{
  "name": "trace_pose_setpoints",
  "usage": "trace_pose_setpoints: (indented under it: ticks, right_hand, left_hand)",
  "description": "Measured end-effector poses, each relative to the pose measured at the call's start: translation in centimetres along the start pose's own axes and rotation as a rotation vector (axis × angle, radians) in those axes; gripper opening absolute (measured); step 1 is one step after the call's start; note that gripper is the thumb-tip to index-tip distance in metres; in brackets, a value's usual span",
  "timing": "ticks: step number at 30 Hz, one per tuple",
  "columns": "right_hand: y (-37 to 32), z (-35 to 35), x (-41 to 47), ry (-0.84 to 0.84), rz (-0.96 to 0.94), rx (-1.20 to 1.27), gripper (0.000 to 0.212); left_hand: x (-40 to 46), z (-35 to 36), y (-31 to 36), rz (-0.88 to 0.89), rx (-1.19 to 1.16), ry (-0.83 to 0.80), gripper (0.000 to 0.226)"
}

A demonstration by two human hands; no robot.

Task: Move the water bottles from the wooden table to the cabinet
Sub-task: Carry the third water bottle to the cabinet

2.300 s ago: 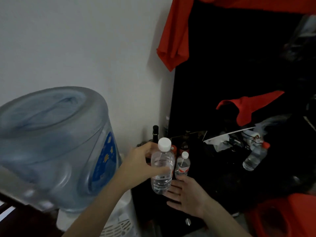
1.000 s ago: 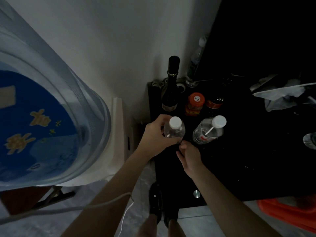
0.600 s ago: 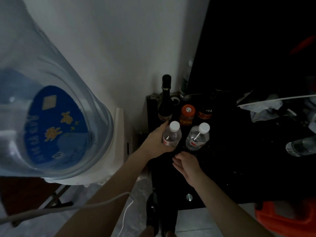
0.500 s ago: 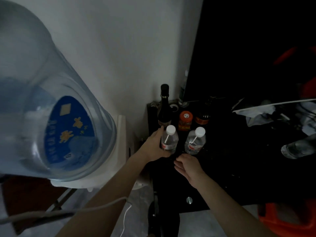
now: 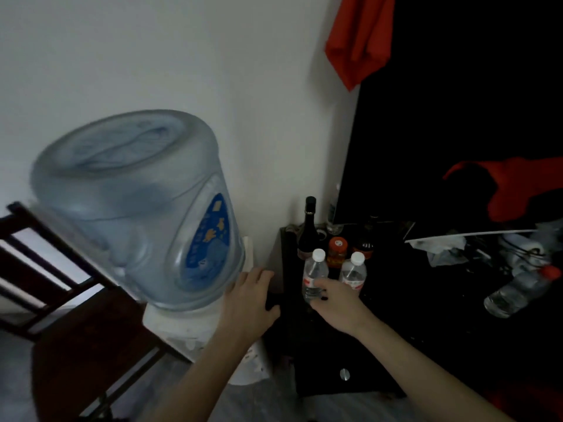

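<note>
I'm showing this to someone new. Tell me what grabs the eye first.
The big blue water jug on its dispenser fills the left. Lower centre, two white-capped water bottles stand together on the black cabinet, the right hand at the left one, the left hand empty beside. Red cloth hangs top right.

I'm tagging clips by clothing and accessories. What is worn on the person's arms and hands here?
Nothing that shows. The left hand and right hand are bare, with no gloves, and no rings or watch can be made out in the dim light. Both forearms are uncovered as far as the frame's lower edge, so no sleeve is in view.
</note>
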State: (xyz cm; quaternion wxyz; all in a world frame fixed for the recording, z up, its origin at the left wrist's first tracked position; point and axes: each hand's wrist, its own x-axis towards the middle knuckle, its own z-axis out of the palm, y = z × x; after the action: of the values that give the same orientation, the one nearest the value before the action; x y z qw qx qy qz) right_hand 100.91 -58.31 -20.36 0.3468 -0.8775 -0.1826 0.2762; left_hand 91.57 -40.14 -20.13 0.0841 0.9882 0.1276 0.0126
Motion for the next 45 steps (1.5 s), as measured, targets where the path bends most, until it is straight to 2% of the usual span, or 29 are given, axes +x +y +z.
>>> trace_pose_setpoints:
  ticks: [4,7,11,19,24,27,33,39,45]
  right_hand:
    - [-4.3,2.5,-2.7,0.038,-0.178,-0.233,0.049]
    - [-8.6,6.4,-5.5,0.045,-0.313,-0.433,0.050]
    - [-14.4,12.8,-9.8,-0.026,-0.470,-0.594,0.052]
    - [-24.6,25.7,-17.0,-0.211,-0.896,-0.630,0.055]
    - [-30.5,33.2,-22.3,-0.411,-1.187,-0.653,0.057]
    - [-33.2,37.7,-25.6,-0.532,-1.332,-0.690,0.059]
    - [-35.4,45.1,-33.9,-0.799,-1.583,-0.684,0.063]
    - [-34.0,48.9,-43.0,-1.066,-1.819,-0.666,0.064]
    - [-30.3,49.9,-51.7,-1.254,-2.048,-0.691,0.063]
  left_hand:
    - [-5.5,-3.5,-3.6,-0.065,0.093,0.114,0.067]
    - [-11.3,-5.9,-6.6,-0.208,0.159,0.173,0.075]
    - [-19.9,-8.0,-10.6,-0.428,0.160,0.163,0.072]
    - [-36.8,-11.2,-16.1,-0.834,0.124,0.252,0.070]
    - [-47.0,-12.3,-17.9,-1.114,0.142,0.308,0.072]
    - [-52.8,-12.3,-17.6,-1.312,0.159,0.333,0.074]
    - [-61.4,-12.0,-14.4,-1.714,0.171,0.267,0.082]
    - [-67.7,-11.8,-8.0,-2.070,0.159,0.236,0.080]
    - [-72.8,-11.4,-1.9,-2.367,0.160,0.228,0.079]
